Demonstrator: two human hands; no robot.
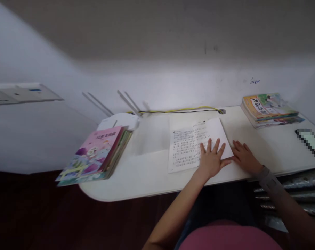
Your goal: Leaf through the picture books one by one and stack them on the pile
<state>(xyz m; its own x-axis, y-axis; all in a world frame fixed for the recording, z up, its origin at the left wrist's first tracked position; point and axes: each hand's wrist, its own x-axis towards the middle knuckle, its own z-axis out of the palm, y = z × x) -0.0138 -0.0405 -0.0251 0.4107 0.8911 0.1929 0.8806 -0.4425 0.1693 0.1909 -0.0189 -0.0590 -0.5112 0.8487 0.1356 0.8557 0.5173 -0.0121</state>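
A sheet of printed paper (188,144) lies flat on the white desk (147,173). My left hand (212,158) rests palm down on the sheet's lower right part, fingers spread and open. Beside it, my right hand (243,156) lies flat on the desk at the sheet's right edge, its fingers stretched toward the paper and touching the corner. Neither hand holds anything. A grey band is on my right wrist.
A stack of colourful books (95,156) with a pink cover sits at the desk's left end. Another book stack (271,109) lies at the back right, a phone (311,142) at the far right. A white router (121,121) with antennas and a yellow cable (183,110) run along the wall.
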